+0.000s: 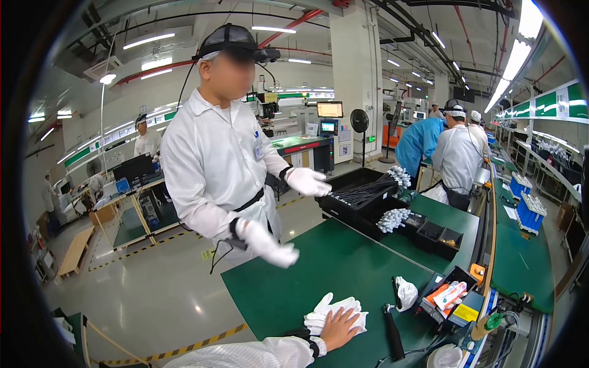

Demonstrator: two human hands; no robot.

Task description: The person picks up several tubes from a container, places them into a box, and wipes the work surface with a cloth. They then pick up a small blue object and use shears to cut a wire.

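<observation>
1 bare hand (339, 327), the right, fingers spread, pressing flat on white gloves (334, 311) at green tabletop (294, 276) near edge. Left hand out of view. Could shove gloves off the edge; could knock black tool (392, 334) just beside.

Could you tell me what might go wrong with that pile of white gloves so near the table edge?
The right hand presses bare on the white gloves, which lie close to the near edge of the green table; a sideways pull could slide them off onto the floor. The black tool lies just beside the hand and might get knocked. The left hand is out of view, so nothing steadies the pile.
</observation>
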